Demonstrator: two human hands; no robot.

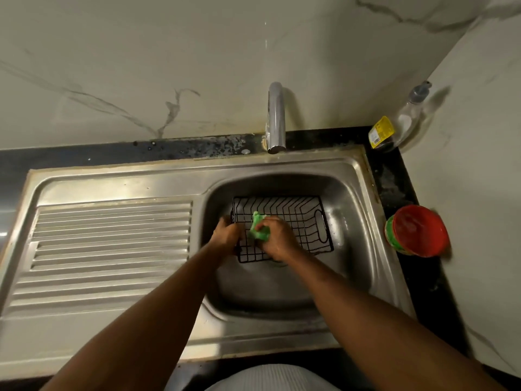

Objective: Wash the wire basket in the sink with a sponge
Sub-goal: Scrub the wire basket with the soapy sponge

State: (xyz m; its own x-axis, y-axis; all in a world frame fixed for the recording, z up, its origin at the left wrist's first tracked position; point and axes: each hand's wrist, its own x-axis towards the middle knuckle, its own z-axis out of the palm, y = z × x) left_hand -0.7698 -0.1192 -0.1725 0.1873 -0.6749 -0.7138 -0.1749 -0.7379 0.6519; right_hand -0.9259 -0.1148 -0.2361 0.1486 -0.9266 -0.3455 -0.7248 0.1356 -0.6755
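Observation:
A black wire basket point(304, 221) lies in the steel sink point(355, 193), its handle end to the right. My left hand point(228, 235) grips the basket's left rim. My right hand point(277, 238) holds a green sponge point(259, 230) and presses it against the wires on the basket's left part. Both forearms reach in from the bottom of the view and hide the near-left corner of the basket.
A chrome tap point(275, 117) stands behind the basin; no water runs. A ribbed steel drainboard point(110, 249) is on the left. On the dark counter at the right sit a red-lidded green tub point(417, 231) and a clear pump bottle point(400, 122) in the corner.

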